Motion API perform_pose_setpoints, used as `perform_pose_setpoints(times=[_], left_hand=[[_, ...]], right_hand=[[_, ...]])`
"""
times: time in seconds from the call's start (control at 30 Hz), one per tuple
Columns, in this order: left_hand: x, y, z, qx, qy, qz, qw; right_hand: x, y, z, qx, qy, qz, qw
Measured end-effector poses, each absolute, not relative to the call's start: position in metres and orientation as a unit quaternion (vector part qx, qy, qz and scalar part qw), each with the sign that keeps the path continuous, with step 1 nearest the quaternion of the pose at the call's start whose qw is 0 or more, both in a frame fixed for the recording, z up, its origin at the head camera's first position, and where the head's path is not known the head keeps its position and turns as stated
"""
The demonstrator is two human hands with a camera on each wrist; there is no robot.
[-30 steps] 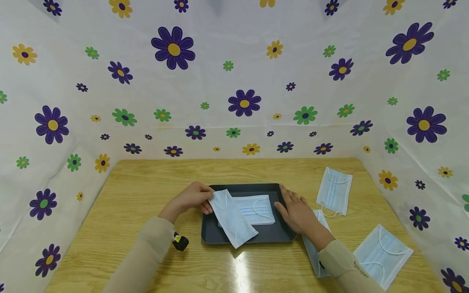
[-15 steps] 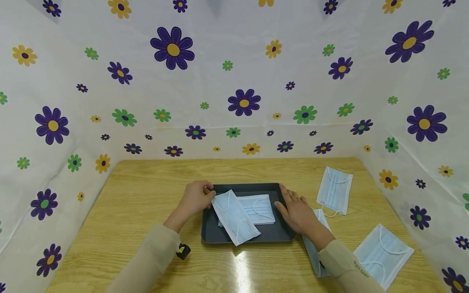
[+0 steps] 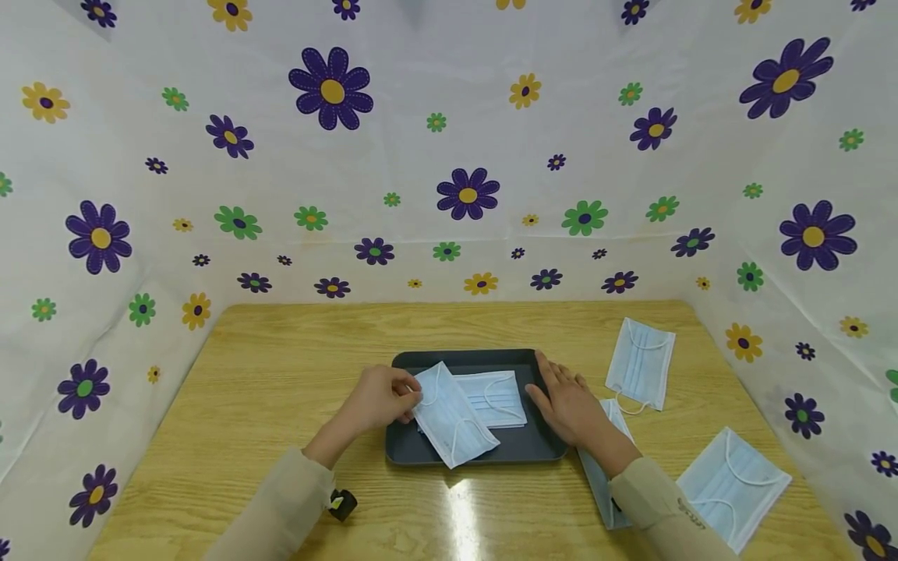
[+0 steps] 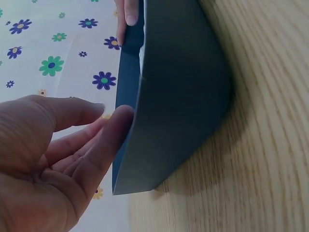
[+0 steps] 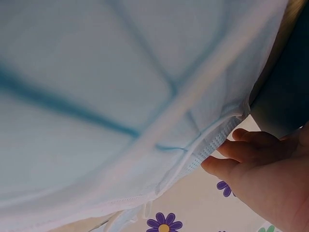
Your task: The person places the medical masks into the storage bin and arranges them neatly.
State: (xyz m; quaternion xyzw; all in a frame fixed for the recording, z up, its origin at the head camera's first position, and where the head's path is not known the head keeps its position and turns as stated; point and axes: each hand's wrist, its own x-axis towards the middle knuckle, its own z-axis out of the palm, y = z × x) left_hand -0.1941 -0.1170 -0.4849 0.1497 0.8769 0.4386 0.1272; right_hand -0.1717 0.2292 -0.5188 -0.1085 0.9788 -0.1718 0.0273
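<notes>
A dark grey tray (image 3: 484, 453) holds face masks. A pale blue mask (image 3: 456, 417) lies slanted on top, its lower corner over the front rim. Beneath it is another pleated mask (image 3: 498, 401), partly covered. My left hand (image 3: 375, 401) is at the tray's left rim beside the slanted mask's upper corner. In the left wrist view, the thumb and forefinger of that left hand (image 4: 63, 145) are apart with nothing seen between them; the forefinger meets the tray wall (image 4: 178, 96). My right hand (image 3: 568, 405) rests along the tray's right rim, fingers extended.
A mask (image 3: 596, 483) lies partly hidden under my right forearm. Further right are two more, one mask (image 3: 640, 366) toward the back and one mask (image 3: 733, 487) nearer. Wooden table (image 3: 281, 343) surrounds the tray; flowered cloth (image 3: 393, 156) stands behind and at both sides.
My left hand pinched the slanted mask's corner, and the mask has turned slightly and settled flatter in the tray. That hand has shifted slightly nearer me. My right hand has stayed still.
</notes>
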Motion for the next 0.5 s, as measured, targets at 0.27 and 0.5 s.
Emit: perform_pose_setpoints(times=[0.27,0.5], left_hand=[[-0.1889,-0.1178,-0.4788,0.169,0.835,0.476,0.216],[-0.1842,-0.1163,-0.4813,0.149,0.804,0.506,0.274]], right_hand=[[-0.1713,0.2297,-0.5190,-0.108,0.978,-0.174,0.028],[-0.1715,0.2296,-0.5189,-0.110,0.978,-0.173,0.029]])
